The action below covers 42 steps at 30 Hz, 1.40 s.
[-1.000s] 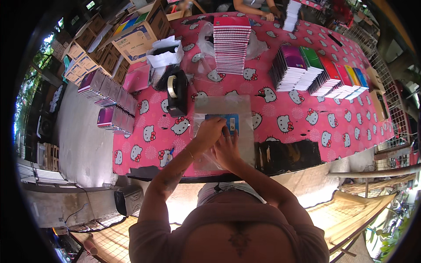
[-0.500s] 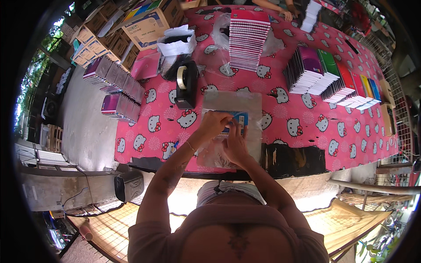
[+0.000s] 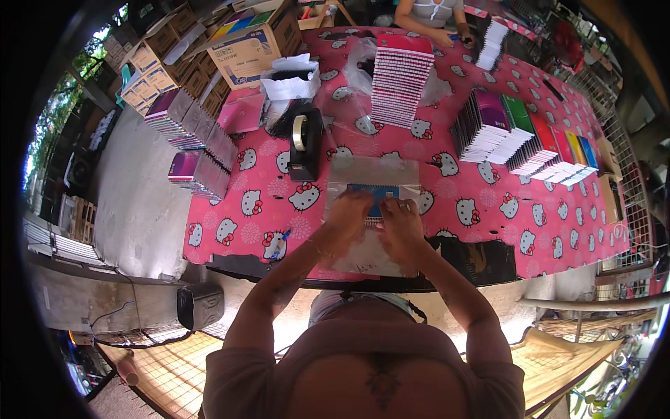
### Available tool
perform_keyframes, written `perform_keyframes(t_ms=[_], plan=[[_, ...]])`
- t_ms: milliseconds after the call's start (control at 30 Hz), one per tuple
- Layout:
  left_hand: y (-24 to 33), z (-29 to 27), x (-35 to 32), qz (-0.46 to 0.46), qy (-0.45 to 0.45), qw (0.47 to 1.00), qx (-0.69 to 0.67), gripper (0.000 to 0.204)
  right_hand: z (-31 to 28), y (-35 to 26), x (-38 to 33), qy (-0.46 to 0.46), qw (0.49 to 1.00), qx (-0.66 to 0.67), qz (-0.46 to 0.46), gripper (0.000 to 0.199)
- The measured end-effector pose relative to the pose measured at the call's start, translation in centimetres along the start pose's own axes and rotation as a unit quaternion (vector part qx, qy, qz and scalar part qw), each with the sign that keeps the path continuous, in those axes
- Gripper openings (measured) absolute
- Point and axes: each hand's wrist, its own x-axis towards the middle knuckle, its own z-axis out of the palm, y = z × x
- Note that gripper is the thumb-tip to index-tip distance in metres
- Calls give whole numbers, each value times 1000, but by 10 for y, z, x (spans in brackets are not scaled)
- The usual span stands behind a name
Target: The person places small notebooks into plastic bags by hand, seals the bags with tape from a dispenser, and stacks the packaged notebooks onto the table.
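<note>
A blue spiral notebook (image 3: 377,192) lies on a sheet of clear plastic (image 3: 373,167) at the table's near edge, its wire coil also showing below the cover. My left hand (image 3: 347,218) is over the notebook's left part, its fingers smeared by motion. At the right side, my right hand (image 3: 403,222) has its fingers curled onto the notebook, holding it by that edge. A small pale label shows by the right fingertips. Left of the plastic stands a black tape dispenser (image 3: 305,164) with a roll of tape. A blue pen (image 3: 280,244) lies near my left forearm.
The pink patterned tablecloth (image 3: 460,209) bears a tall stack of red notebooks (image 3: 399,87), coloured stacks (image 3: 488,126) at right and wrapped purple notebooks (image 3: 199,174) at left. Cardboard boxes (image 3: 251,59) stand far left. Across the table, another person's hand (image 3: 443,38) shows.
My hands have moved apart across the blue notebook, the left one to its left part and the right one to its right edge. More of the person opposite has come into view.
</note>
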Motion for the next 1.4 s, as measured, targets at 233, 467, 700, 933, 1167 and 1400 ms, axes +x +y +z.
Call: perform_keyframes(t_ms=[233, 467, 700, 933, 1167, 1400], plan=[[-47, -32, -70, -178, 158, 932, -275, 46, -6, 3, -4, 41, 999, 4, -30, 67], [-164, -67, -66, -259, 306, 875, -271, 40, -5, 3, -2, 28, 999, -7, -34, 58], [-151, -88, -9, -395, 142, 747, -515, 17, 11, 11, -5, 70, 995, -21, -63, 51], [-132, -34, -61, -429, 255, 630, -595, 15, -3, 1, -6, 71, 996, 4, -47, 43], [-117, -82, -40, -380, 201, 902, 47, 18, 19, 21, 1, 133, 989, -15, -58, 41], [34, 1, 14, -350, 60, 909, -216, 25, 24, 27, -6, 117, 992, -3, -55, 43]])
